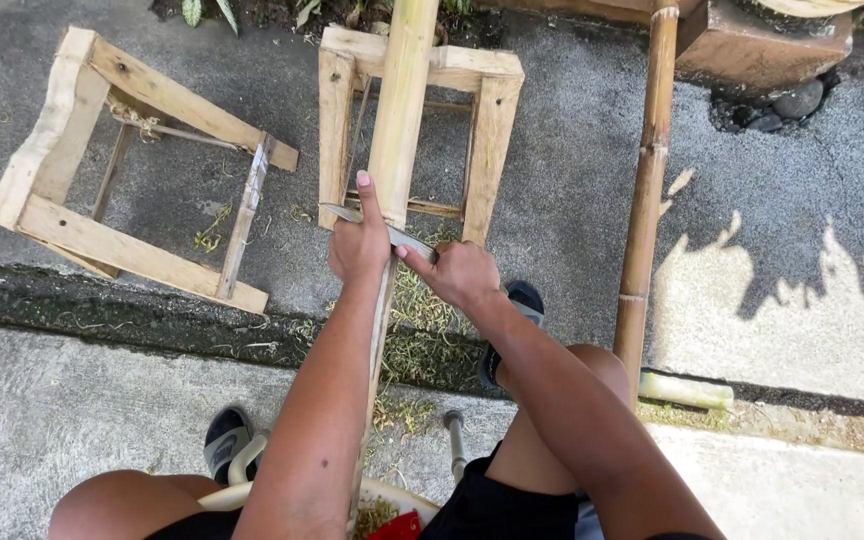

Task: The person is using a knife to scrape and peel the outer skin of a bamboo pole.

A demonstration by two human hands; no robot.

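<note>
This is an outdoor work spot, a yard or the edge of a garden used for rough craft work on bamboo. The ground is worn concrete [72, 400] with a mossy seam across it. Two crude wooden trestles [132, 170] made of unfinished planks stand on it, one carrying a bamboo pole [402, 110]. Green shavings [422, 340] litter the ground, another bamboo pole [647, 190] lies alongside, and leafy plants [207, 12] grow at the top edge.
</note>
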